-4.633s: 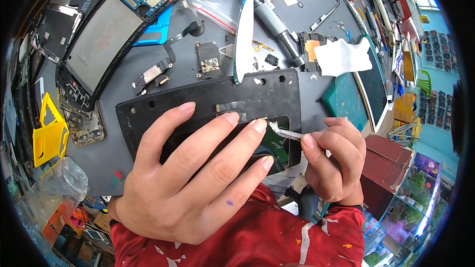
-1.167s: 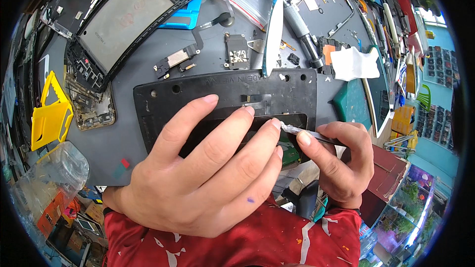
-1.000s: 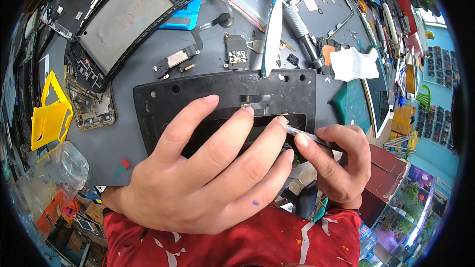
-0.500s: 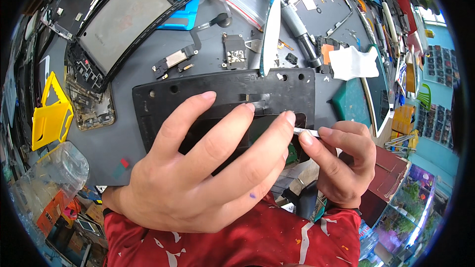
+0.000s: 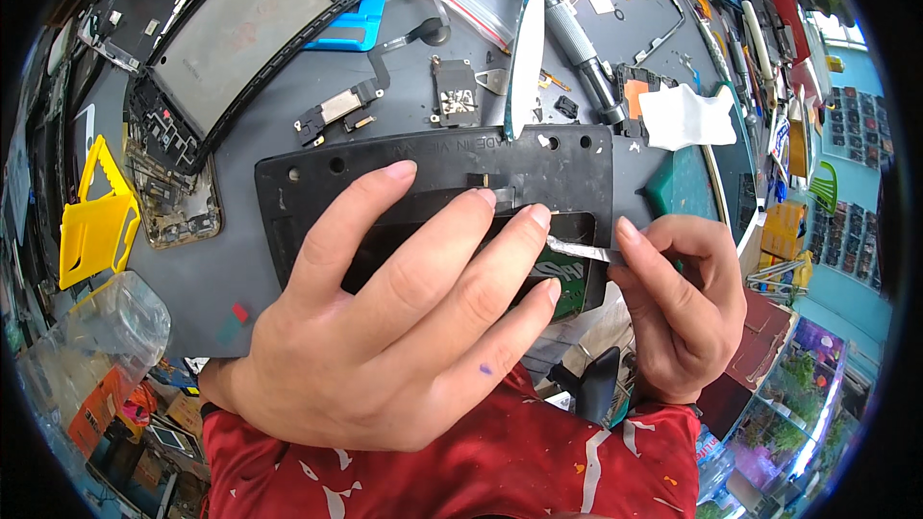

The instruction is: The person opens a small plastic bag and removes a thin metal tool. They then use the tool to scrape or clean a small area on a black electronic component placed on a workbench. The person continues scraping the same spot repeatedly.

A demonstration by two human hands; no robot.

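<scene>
A black plastic casing (image 5: 442,159) lies in front of me with its hollow side up; inside its opening shows a green circuit board (image 5: 571,290). My left hand (image 5: 413,317) is spread over the casing, fingers apart, the fingertips resting on or near its upper part. A small dark piece with a metal contact (image 5: 480,180) lies on the casing just beyond those fingertips. In my right hand (image 5: 678,298), thumb and fingers pinch a thin silver strip (image 5: 585,251), flat like a blade. The strip's far end reaches over the casing's opening, close to my left hand.
White-bladed tweezers (image 5: 524,67) lean over the casing's far edge. Beyond are a grey-handled screwdriver (image 5: 575,43), phone parts (image 5: 454,91) and a large phone frame (image 5: 236,48). A yellow plastic holder (image 5: 101,231) stands left; crumpled white tissue (image 5: 687,118) lies right.
My right hand has shifted slightly right, and more of the silver strip shows. My left fingertips have drawn back a little to the left, uncovering more of the green board.
</scene>
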